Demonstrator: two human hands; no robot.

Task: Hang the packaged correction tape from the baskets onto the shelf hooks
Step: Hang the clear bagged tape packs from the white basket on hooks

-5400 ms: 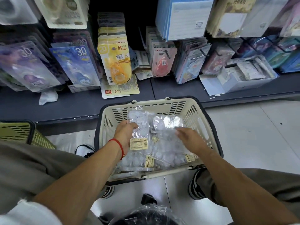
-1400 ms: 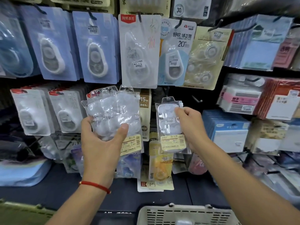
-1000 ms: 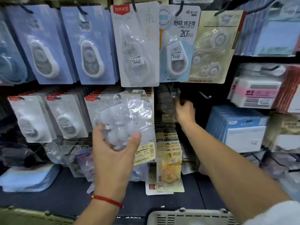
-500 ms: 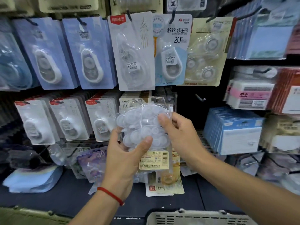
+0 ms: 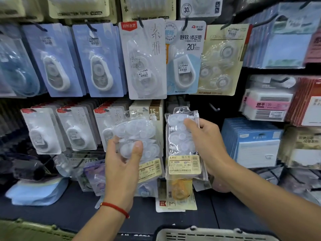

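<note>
My left hand [image 5: 122,162] grips a stack of clear correction tape packs [image 5: 139,136] with yellow labels, held up in front of the shelf display. My right hand [image 5: 206,145] pinches a single clear pack [image 5: 180,145] by its right edge, upright, its hang hole at the top. A bare metal shelf hook [image 5: 214,108] sticks out just right of and above that pack. The rim of the cream basket [image 5: 208,234] shows at the bottom edge.
Rows of carded correction tapes hang on hooks above [image 5: 144,58] and to the left [image 5: 76,129]. Blue boxed goods [image 5: 251,143] sit at the right. A dark shelf ledge [image 5: 69,211] runs below. A second, greenish basket [image 5: 26,230] sits at the bottom left.
My right hand has drawn one pack off the stack in my left hand and moved it right. The stack has shifted slightly left.
</note>
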